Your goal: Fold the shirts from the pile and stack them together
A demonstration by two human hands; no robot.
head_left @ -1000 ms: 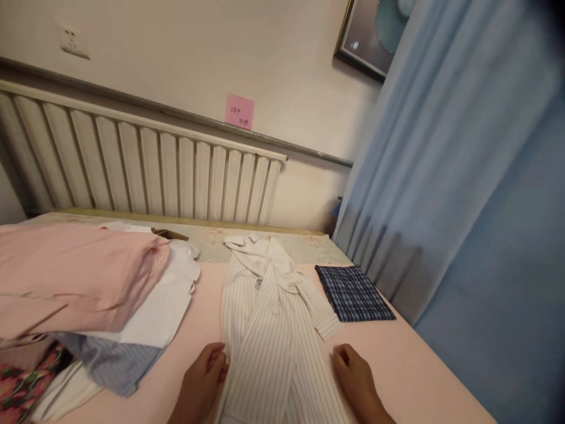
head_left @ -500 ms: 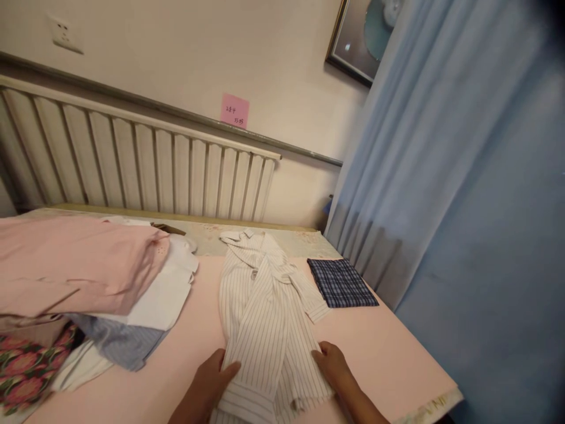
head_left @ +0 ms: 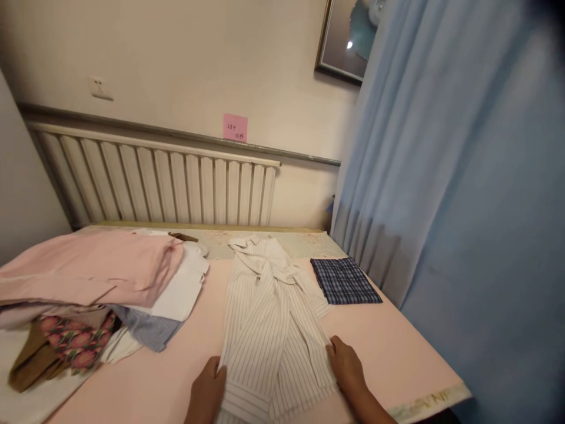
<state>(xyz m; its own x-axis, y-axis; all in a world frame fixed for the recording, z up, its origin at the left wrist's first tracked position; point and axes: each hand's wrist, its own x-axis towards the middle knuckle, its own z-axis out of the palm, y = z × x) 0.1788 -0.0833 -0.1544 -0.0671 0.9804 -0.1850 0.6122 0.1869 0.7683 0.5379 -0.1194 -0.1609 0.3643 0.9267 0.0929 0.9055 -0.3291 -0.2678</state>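
Observation:
A white shirt with thin dark stripes [head_left: 260, 330] lies lengthwise on the pink cloth, its collar at the far end and its hem toward me. One sleeve is laid down over the front of it. My left hand [head_left: 208, 386] is closed on the shirt's left edge near the hem. On the opposite edge, my right hand [head_left: 346, 362] pinches the fabric between thumb and fingers. The shirt's nearest end runs out of the bottom of the view.
To the right of the shirt is a folded dark plaid cloth [head_left: 346, 281]. A heap of clothes, with a pink garment [head_left: 97, 265] on top, covers the left side. Behind stands a radiator [head_left: 176, 182]; a blue curtain [head_left: 406, 153] hangs at the right.
The view has tilted and shifted, showing more of the heap on the left. My hands have moved slightly apart, and the shirt's lower part looks spread wider and flatter.

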